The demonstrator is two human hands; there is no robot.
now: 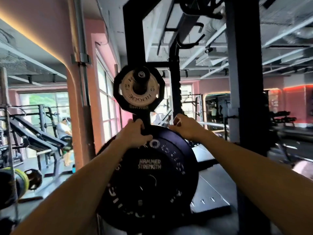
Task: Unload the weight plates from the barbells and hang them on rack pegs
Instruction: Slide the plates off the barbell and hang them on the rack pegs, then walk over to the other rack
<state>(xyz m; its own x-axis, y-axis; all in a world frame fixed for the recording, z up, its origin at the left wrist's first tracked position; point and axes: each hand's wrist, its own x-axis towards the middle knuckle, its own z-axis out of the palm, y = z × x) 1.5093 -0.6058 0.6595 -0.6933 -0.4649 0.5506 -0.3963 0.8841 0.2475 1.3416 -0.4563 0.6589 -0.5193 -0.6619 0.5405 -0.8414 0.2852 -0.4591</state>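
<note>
From the head camera, the left hand [135, 129] and right hand [183, 127] both curl over the top rim of a black Hammer Strength plate [150, 168] stacked against the rack upright [133, 36], below a peg [141, 75] already carrying a Rogue plate [135, 89], so at least this hanging step looks nearly finished.

Dim indoors w/ daylight from windows [44, 102] at 9 o'clock, washed out. Warm LED strip [33, 38] glows at 10 o'clock. Black plates [149, 177] at centre are underexposed. Motion blur at 3 o'clock; wide-angle bending twd edges.
</note>
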